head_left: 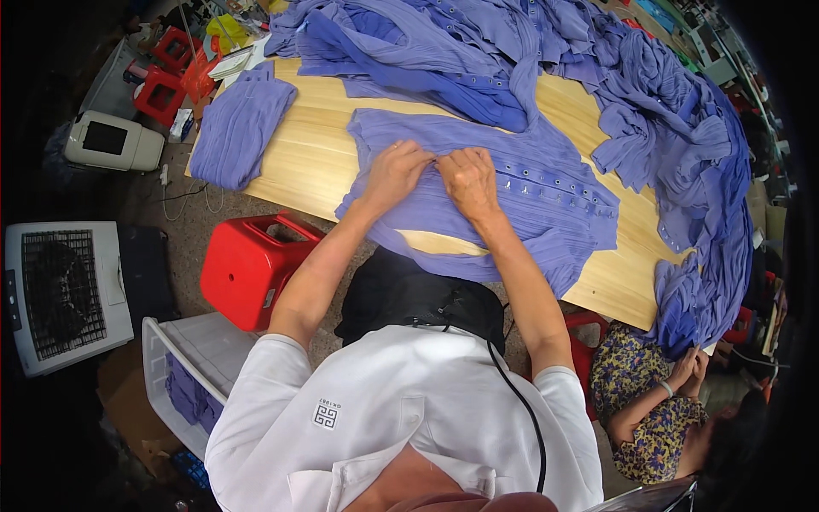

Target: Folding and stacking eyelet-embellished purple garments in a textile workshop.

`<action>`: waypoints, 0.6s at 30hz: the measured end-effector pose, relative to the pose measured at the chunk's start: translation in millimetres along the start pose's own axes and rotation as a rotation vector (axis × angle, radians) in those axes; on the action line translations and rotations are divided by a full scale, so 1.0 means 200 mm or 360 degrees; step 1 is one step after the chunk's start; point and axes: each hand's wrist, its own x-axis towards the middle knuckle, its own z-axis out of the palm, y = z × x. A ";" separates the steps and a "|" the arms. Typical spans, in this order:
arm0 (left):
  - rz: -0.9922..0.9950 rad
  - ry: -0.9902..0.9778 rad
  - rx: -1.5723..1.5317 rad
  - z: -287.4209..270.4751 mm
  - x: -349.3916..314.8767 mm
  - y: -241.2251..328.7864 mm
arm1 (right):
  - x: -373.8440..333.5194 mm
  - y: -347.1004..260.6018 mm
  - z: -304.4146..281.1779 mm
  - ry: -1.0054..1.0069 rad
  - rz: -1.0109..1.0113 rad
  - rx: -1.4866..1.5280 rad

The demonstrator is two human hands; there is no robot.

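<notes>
A blue-violet ribbed garment (533, 162) lies spread on a pale wooden table (311, 162), directly beneath a person's two bare hands, its near part reaching the table's edge. From where I stand it looks light, thin and limp, likely to wrinkle or slide rather than break; the firmer front band, with its row of small fastenings running off to the right of the hands, seems the surest place to take hold. The left hand (394, 173) and right hand (468, 177) nearly meet, fingers curled in, thumbs and fingertips pinching the cloth at that band's left end; whether a fastening is between them, I cannot tell. Left of the hands rests a folded garment (241, 132) of the same colour; beyond them lies a loose heap of similar clothes (461, 55); nearer and left stands a red stool (256, 269).
</notes>
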 end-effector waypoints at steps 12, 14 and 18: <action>0.0180 -0.0565 0.0324 -0.11 -0.03 0.02 | -0.10 0.02 -0.07 -0.0144 -0.0138 0.0059; 0.0246 -0.0603 0.0368 -0.18 -0.03 0.05 | -0.14 -0.01 -0.11 -0.0016 -0.0016 0.0190; 0.0161 -0.0534 0.0556 -0.09 0.03 0.10 | -0.19 -0.02 -0.12 0.0122 0.0333 0.0417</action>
